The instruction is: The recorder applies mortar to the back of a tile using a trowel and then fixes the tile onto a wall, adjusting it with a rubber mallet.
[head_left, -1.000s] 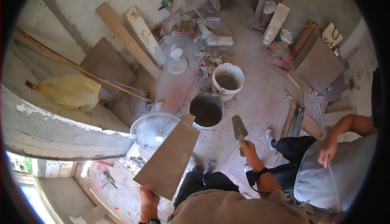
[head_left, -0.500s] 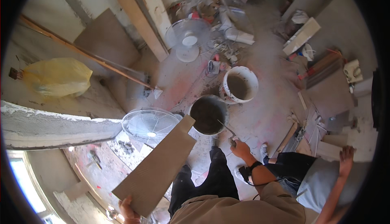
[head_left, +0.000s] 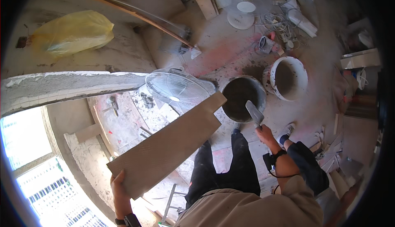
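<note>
My left hand (head_left: pixel 119 188) is closed on the near end of a cut tile (head_left: pixel 164 149), a long tan slab with a notch at its far corner and a faint pattern on its face. The tile slants up to the right, its notched end near the rim of a bucket (head_left: pixel 263 93) of dark grey mortar. In my right hand (head_left: pixel 266 137) is a trowel (head_left: pixel 254 112), gripped by the handle. Its blade reaches over the near right part of that bucket; whether it touches the mortar I cannot tell.
A white bucket (head_left: pixel 303 83) stands right of the mortar bucket. A caged fan (head_left: pixel 177 89) is just left of it, another fan (head_left: pixel 246 5) farther back. A co-worker's leg (head_left: pixel 305 165) is close on my right. A low wall (head_left: pixel 78 86) runs along the left.
My view has turned left, so buckets and fans sit farther right. The trowel blade, thin and edge-on before, now shows its flat face. The tile remains in my left hand.
</note>
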### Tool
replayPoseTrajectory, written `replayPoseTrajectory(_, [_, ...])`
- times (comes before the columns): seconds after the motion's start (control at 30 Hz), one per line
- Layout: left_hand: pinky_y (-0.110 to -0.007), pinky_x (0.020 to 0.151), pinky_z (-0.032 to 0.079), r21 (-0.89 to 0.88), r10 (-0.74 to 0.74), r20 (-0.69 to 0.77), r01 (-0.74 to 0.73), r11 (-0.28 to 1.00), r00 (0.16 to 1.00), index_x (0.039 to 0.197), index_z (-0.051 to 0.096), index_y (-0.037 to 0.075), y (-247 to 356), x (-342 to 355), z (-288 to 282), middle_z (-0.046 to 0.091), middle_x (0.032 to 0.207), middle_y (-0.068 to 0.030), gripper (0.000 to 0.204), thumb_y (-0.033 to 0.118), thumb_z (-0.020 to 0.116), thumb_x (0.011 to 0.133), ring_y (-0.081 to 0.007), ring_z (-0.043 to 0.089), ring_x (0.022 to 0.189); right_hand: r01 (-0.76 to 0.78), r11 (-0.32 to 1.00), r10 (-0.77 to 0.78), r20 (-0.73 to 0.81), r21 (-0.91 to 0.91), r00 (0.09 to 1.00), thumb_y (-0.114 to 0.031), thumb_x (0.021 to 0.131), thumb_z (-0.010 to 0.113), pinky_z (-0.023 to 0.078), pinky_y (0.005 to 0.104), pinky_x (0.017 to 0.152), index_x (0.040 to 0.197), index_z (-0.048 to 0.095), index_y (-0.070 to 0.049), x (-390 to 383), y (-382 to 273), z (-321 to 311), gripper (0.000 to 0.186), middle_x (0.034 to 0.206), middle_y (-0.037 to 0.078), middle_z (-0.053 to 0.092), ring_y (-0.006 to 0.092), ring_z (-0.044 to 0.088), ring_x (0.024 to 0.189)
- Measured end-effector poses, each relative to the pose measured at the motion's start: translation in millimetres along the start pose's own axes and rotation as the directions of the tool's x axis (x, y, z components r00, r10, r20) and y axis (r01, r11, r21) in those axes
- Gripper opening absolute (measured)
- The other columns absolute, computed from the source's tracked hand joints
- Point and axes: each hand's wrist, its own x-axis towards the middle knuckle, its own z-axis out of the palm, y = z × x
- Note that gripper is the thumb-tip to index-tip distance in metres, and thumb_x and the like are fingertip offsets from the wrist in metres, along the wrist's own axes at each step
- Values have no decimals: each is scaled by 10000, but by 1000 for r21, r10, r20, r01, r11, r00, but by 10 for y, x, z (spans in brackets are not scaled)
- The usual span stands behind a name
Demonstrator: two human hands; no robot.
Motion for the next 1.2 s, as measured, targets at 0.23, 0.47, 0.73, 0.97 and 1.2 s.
replayPoseTrajectory(0.23, [-377,813,537,-30,-49,0,49,998,999,1193,537,-59,-174,36,-174,631,1060,-167,386,106,581,846,-270,642,926,-49,862,-135,322,505,937,-348,904,589,346,282,369,830,503,-44,-910,-1058,397,324,604,28,484,118,446,410])
replayPoseTrajectory(0.47, [-387,784,553,-145,-101,133,120,982,986,1186,543,-49,-186,104,-222,638,1064,-162,344,91,561,873,-276,648,917,-64,811,-148,310,582,939,-490,941,507,360,272,357,784,499,-42,-1384,-1150,1183,475,556,35,491,126,464,385])
replayPoseTrajectory(0.73, [-428,785,558,-187,-97,233,142,972,968,1161,547,-50,-62,323,-219,637,1059,-176,311,104,556,891,-303,651,916,202,870,-488,725,449,486,-434,972,473,409,307,533,952,533,-55,-2920,-1988,1421,384,708,40,515,136,516,590])
replayPoseTrajectory(0.97, [-419,789,559,-179,-74,213,113,977,974,1156,553,-45,-230,340,-316,642,1049,-167,315,118,572,887,-294,656,897,234,939,-320,400,250,859,-503,941,471,376,276,363,859,501,-89,-2103,-1339,1122,422,634,16,496,101,470,424])
replayPoseTrajectory(1.2, [-398,745,562,-150,-89,209,122,981,974,1136,567,-72,-243,194,-102,653,1002,-172,338,120,584,859,-287,657,854,-105,831,-59,275,547,960,-518,896,554,358,287,347,818,521,-65,-1561,-684,717,461,606,26,493,122,462,411])
